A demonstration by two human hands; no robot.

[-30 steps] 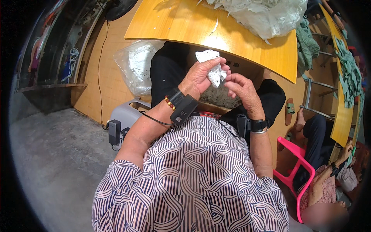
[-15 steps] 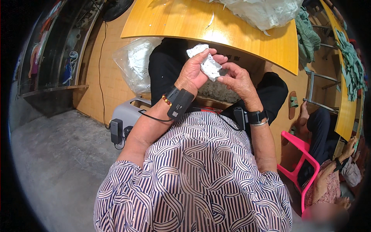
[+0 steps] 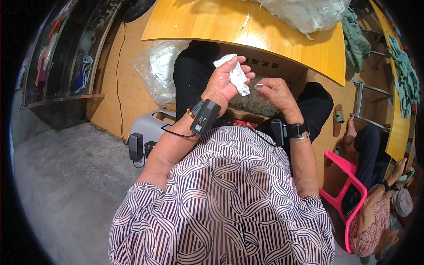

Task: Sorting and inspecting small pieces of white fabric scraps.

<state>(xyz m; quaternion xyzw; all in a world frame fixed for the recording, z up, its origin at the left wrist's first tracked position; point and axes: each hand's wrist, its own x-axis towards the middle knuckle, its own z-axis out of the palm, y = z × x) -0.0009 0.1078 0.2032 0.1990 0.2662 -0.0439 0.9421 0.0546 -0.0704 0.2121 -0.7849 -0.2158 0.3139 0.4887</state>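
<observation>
My left hand [image 3: 223, 84] is closed round a small piece of white cloth with dark specks [image 3: 238, 80], its thumb lying on top. The cloth sticks out above the thumb and hangs below the fingers. To the right of it, apart from the cloth, my right hand [image 3: 276, 93] is pinched on a small pale sliver [image 3: 259, 85], too small to name exactly. Below both hands, between my knees, stands a cardboard box [image 3: 287, 66] with greyish scraps [image 3: 254, 102] in it.
A yellow wooden table [image 3: 198, 22] lies ahead, bearing a clear plastic bag [image 3: 304, 15]. Another plastic bag with white speckled pieces [image 3: 161, 66] is beside my left leg. A grey case [image 3: 150, 126] stands at left. At right are a pink stool [image 3: 340, 198] and a seated person [image 3: 369, 221].
My right hand has come away from the cloth to the right and slightly down. The cloth hangs straighter in my left hand. The view has shifted slightly.
</observation>
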